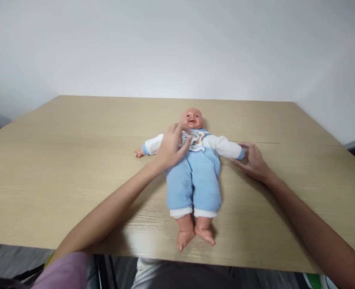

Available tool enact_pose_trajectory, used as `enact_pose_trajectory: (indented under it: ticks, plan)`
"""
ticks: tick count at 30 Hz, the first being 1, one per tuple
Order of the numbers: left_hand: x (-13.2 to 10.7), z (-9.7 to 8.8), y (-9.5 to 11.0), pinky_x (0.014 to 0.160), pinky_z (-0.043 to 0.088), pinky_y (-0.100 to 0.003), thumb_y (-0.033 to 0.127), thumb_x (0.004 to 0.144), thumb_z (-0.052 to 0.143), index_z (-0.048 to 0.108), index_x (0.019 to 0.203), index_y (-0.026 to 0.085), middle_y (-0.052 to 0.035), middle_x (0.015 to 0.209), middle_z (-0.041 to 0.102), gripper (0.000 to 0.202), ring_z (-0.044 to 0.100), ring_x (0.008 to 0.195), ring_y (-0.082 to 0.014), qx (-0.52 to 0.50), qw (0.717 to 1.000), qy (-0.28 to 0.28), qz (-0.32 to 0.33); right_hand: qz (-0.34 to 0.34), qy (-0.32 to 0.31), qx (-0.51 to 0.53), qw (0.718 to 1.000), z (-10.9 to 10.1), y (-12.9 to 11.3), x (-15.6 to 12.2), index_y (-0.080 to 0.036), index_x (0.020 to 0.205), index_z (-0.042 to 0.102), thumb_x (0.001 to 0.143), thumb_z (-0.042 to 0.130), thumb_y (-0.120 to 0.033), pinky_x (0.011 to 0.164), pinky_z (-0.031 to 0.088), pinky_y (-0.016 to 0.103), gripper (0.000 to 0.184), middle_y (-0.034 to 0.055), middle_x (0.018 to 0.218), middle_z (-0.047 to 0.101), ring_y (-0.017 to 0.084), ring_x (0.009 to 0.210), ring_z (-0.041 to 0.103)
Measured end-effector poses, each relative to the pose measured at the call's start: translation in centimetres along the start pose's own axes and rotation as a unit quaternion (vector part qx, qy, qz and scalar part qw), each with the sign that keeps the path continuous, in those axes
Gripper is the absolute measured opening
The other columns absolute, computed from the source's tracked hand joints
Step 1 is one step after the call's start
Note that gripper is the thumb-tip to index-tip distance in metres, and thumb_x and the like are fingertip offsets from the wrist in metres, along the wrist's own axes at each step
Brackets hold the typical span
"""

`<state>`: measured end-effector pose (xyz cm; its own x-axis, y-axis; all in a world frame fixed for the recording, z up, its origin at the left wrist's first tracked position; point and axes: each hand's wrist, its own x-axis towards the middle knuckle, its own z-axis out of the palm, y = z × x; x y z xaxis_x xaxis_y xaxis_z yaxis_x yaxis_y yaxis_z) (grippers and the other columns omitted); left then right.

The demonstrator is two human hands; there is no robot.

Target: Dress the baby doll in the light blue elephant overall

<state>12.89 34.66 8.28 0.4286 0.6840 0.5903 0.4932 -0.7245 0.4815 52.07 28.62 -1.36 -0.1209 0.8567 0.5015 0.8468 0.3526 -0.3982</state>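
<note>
The baby doll [194,172] lies on its back mid-table [75,168], feet toward the near edge. Your left hand [173,146] rests on its chest, fingers loosely spread over the bib [197,141]. Your right hand [252,160] pinches the doll's far-right cuff. Pull that sleeve too hard and the doll may slide right, since only light pressure pins it
</note>
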Motion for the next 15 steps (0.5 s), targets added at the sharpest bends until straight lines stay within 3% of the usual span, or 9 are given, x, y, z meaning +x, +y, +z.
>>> enact_pose_trajectory:
  ticks: [5, 10, 15]
  plan:
    - [4.5, 4.9, 2.6, 0.118, 0.045, -0.051, 0.044, 0.113, 0.061, 0.063, 0.134, 0.015, -0.0188, 0.139, 0.069, 0.036, 0.06, 0.13, -0.0368, 0.055, 0.983, -0.139, 0.107, -0.011, 0.022, 0.012, 1.0, -0.7, -0.8, 0.6, -0.023, 0.119, 0.069, 0.092, 0.078, -0.076, 0.113, 0.05, 0.07, 0.06, 0.0156, 0.112, 0.078, 0.04, 0.106, 0.072]
    - [7.0, 8.6, 2.9, 0.114, 0.044, -0.052, 0.054, 0.096, 0.083, 0.06, 0.145, 0.012, -0.0219, 0.147, 0.068, 0.068, 0.061, 0.133, -0.0399, 0.118, 0.942, -0.287, 0.129, 0.056, 0.072, 0.1, 0.991, -2.2, -3.6, 0.3, -0.024, 0.122, 0.07, 0.084, 0.091, -0.07, 0.087, 0.064, 0.05, 0.063, 0.0144, 0.117, 0.081, 0.035, 0.098, 0.077]
    - [7.2, 9.1, 3.1, 0.108, 0.045, -0.052, 0.043, 0.096, 0.08, 0.067, 0.136, 0.012, -0.0219, 0.142, 0.071, 0.052, 0.063, 0.128, -0.0396, 0.159, 0.936, -0.294, 0.115, 0.063, 0.06, 0.156, 0.984, -2.3, -5.1, -0.2, -0.026, 0.134, 0.067, 0.087, 0.092, -0.068, 0.094, 0.065, 0.05, 0.068, 0.0144, 0.128, 0.08, 0.035, 0.109, 0.079]
